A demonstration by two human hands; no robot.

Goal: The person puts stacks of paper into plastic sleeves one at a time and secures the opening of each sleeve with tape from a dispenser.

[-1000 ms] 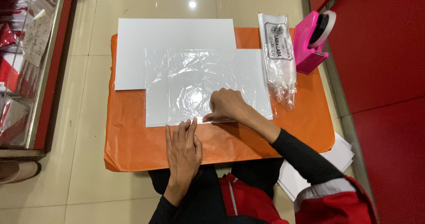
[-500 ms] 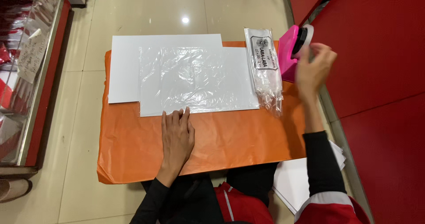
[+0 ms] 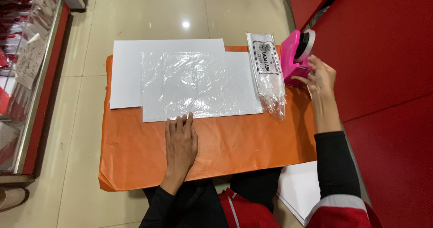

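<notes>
Nearest the body, left hand [image 3: 181, 140] lies flat, fingers spread, fingertips pinning the clear plastic-wrapped white sheet [image 3: 201, 84] on the orange paper-covered table [image 3: 234, 147]. Farther right, right hand [image 3: 319, 77], fingers loosely curled, touches the pink tape dispenser [image 3: 295, 56]. Risk: easing the pin lets wrap slide.

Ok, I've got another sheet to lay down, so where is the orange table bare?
Bare orange table runs along the near edge, below the plastic-covered white sheet, either side of the left hand. The right end is crowded: packet of clear bags, pink tape dispenser, and the right hand on it.
</notes>
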